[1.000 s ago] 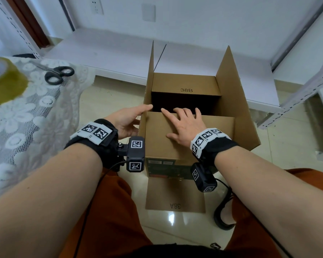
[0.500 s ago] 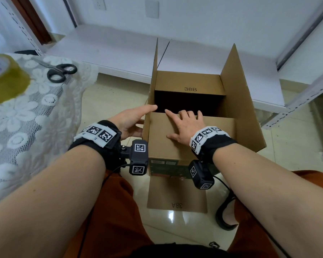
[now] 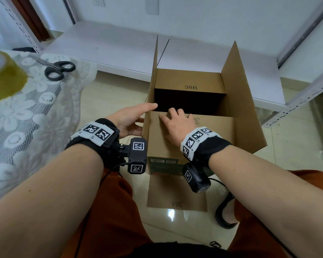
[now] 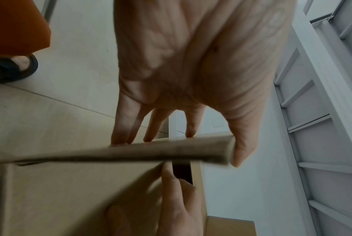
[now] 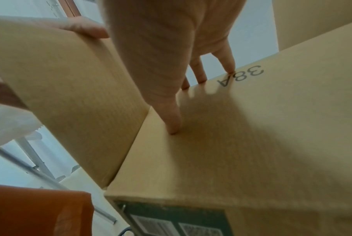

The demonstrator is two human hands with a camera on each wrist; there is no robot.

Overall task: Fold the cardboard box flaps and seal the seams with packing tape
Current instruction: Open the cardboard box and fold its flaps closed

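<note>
A brown cardboard box [image 3: 246, 108] stands open on the floor between my knees. Its near flap [image 3: 209, 135] marked 38A lies folded flat. My right hand [image 3: 175, 123] presses on it with arched fingers, fingertips [image 5: 229, 67] at the flap's far edge. The left side flap [image 3: 154, 71] stands upright. My left hand [image 3: 132, 118] holds its near end, fingers [image 4: 126, 131] on the outer face and thumb [image 4: 239, 153] hooked over the edge. The far flap [image 3: 190, 81] marked 38B slopes inward, and the right flap is up. A roll of packing tape [image 3: 6, 77] sits on the table at left.
Black-handled scissors [image 3: 58, 69] lie on the lace tablecloth [image 3: 26, 118] near the tape. A lower box flap [image 3: 175, 194] rests on the tiled floor. White boards [image 3: 110, 40] lie behind the box, and a metal rack [image 3: 306, 94] stands at right.
My right hand's fingers have drawn together and arched from lying spread flat on the near flap. The left hand stays on the left side flap.
</note>
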